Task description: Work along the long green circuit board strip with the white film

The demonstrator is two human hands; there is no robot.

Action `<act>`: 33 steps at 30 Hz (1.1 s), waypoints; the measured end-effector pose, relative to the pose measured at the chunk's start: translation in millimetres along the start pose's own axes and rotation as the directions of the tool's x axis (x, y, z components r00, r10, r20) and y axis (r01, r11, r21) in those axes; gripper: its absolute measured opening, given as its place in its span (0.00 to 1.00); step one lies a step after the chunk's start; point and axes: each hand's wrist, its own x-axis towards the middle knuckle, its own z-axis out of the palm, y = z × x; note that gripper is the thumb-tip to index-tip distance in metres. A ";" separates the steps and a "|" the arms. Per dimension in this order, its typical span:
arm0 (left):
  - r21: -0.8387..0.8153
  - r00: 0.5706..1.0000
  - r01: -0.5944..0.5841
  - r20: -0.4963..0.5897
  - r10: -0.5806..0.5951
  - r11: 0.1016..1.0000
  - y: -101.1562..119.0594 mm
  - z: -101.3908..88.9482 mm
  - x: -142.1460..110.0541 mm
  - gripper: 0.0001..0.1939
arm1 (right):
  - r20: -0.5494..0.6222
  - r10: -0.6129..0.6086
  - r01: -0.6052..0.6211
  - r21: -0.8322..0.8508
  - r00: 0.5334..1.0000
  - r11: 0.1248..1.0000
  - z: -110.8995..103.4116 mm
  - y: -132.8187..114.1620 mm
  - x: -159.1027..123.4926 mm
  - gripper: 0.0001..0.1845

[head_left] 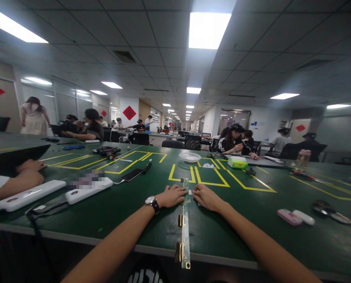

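A long, narrow circuit board (186, 236) with a pale strip and brown-gold flaps along its left side lies lengthwise before me, its near end past the table edge. My left hand (172, 195), with a watch (152, 202) on the wrist, rests flat, its fingertips touching the board's left edge near the far end. On the opposite side, my right hand (206, 197) has its thumb and fingers pinched together at a small white piece (190, 192) by the board. That piece is too small to identify, and the fingers partly cover it.
The green table (128, 232) bears yellow tape outlines. A white dish (190, 157) and a green tissue pack (237, 162) are farther back. White power banks (30, 194) and a phone (132, 174) lie left; a pink case (289, 216) lies right. Another person's arm (22, 181) is at left.
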 end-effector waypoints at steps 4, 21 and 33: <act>-0.008 1.000 -0.007 0.000 0.007 1.000 -1.9 0.3 -1.0 0.23 | 0.010 -0.011 0.011 0.029 1.000 1.000 -3.2 0.4 -0.8 0.14; -0.097 0.994 0.004 -0.112 -0.015 0.995 -13.9 3.7 0.0 0.31 | 0.050 -0.012 0.007 0.101 0.999 0.995 -0.5 22.1 6.1 0.22; -0.052 0.993 -0.003 -0.114 -0.003 0.999 -11.0 -3.1 -5.7 0.26 | -0.118 0.850 -0.826 -0.338 0.513 0.451 -23.2 120.4 -70.1 0.18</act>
